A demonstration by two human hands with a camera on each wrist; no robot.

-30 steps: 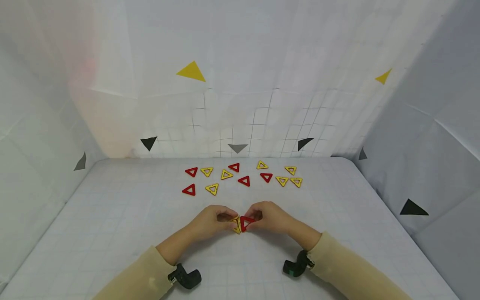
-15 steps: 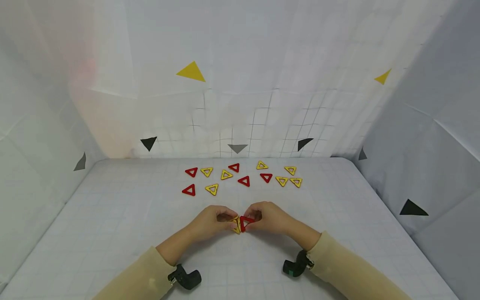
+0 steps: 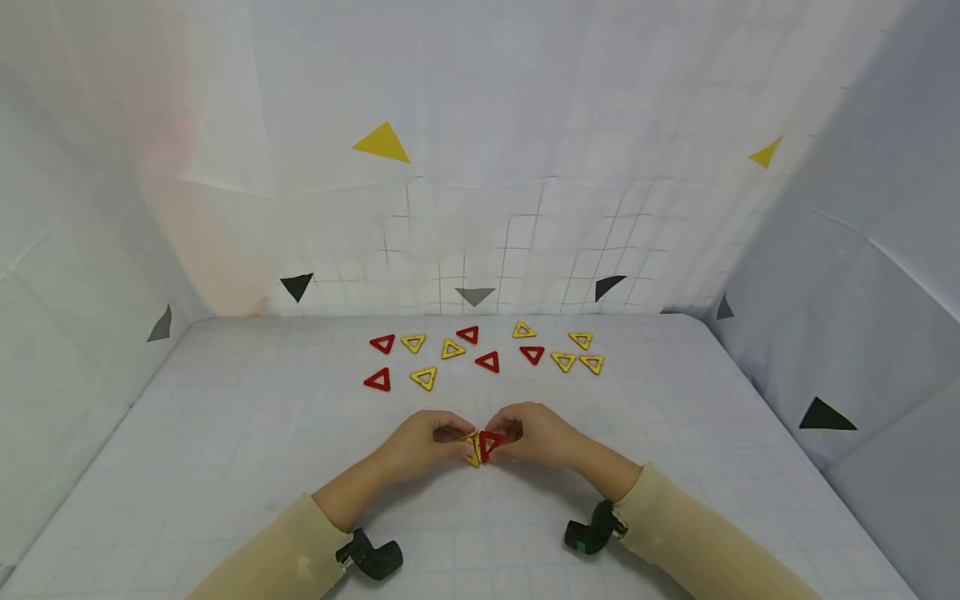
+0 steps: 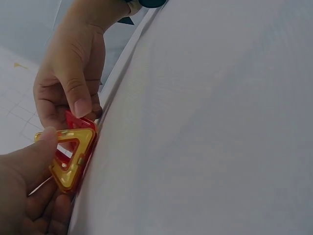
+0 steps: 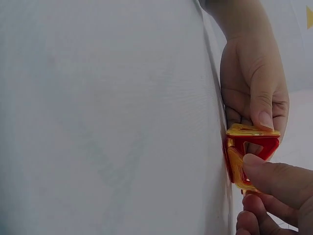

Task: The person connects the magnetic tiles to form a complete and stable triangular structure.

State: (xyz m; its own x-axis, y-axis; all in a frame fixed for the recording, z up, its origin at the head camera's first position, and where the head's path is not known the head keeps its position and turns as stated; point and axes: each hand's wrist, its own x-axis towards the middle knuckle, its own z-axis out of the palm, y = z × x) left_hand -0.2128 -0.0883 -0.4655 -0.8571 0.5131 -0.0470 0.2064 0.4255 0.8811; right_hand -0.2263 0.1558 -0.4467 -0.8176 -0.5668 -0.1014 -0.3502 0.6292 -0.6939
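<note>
A white sheet [image 3: 480, 100] with yellow, grey and black triangle marks is hung at the back, and a white table [image 3: 210, 467] is spread below it. Over the table two beige sleeves are extended, the left sleeve [image 3: 281, 550] and the right sleeve [image 3: 705, 537], and at each cuff a dark wrist device [image 3: 375, 557] is worn. The left hand [image 3: 426, 446] and the right hand [image 3: 543, 435] are brought close together near the middle of the table. By the left hand, with thumb and fingers nearly closed, a yellow frame [image 4: 80, 159] is pinched; behind it more yellow is seen, but how many pieces are held cannot be told. By the right hand, likewise closed to a thumb-and-finger pinch, a red frame [image 3: 483, 447] is held upright just beside the yellow; whether either is rested on the table cannot be told. Beyond the hands, towards the back edge, twelve smaller-looking triangles are scattered flat and apart: five red triangles [image 3: 495, 362] and seven yellow triangles [image 3: 431, 379], two of the latter placed near each other at the right.
</note>
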